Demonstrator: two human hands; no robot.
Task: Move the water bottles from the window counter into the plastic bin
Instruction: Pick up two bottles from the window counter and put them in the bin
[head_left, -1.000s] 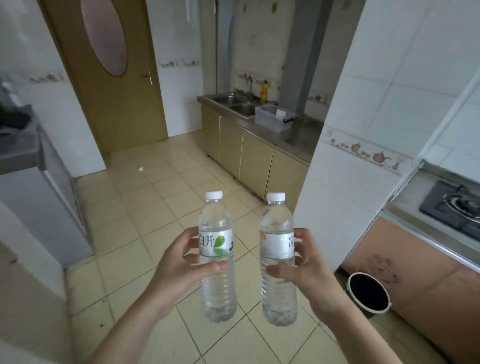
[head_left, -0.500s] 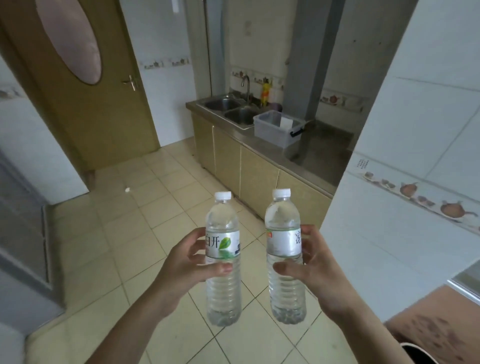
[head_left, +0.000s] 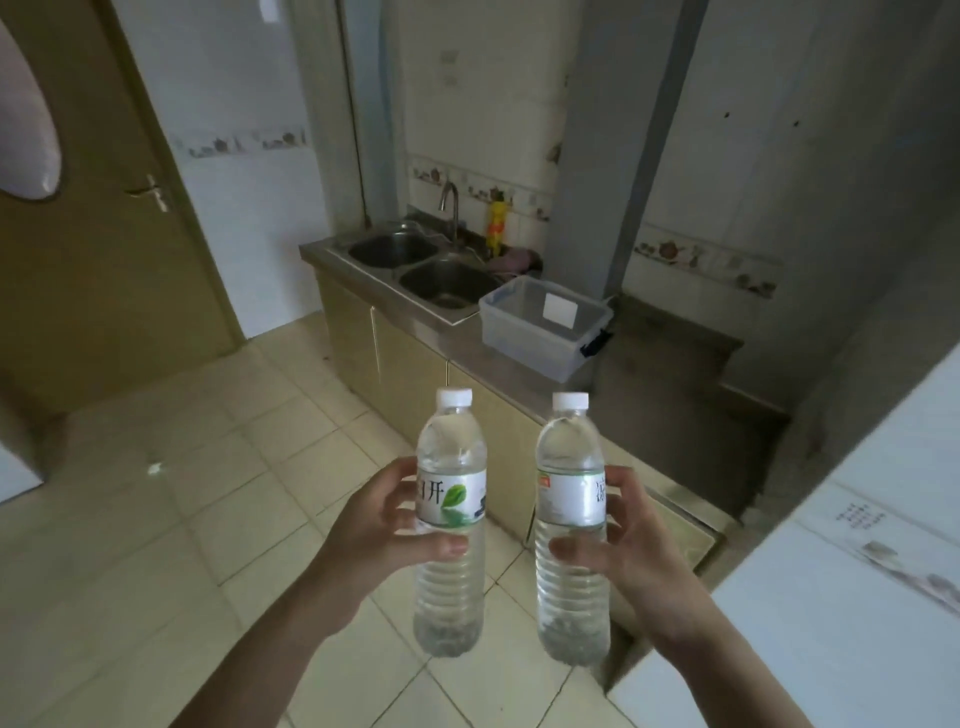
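Each hand grasps one upright bottle, left hand and right hand, ready for the plastic bin ahead of them.

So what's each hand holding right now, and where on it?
Left hand grips the leaf-label bottle around its label; right hand grips the other bottle likewise.

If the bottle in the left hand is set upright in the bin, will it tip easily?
The left bottle looks full, so probably heavy and fairly steady. Tall and narrow, it may still topple in the roomy plastic bin.
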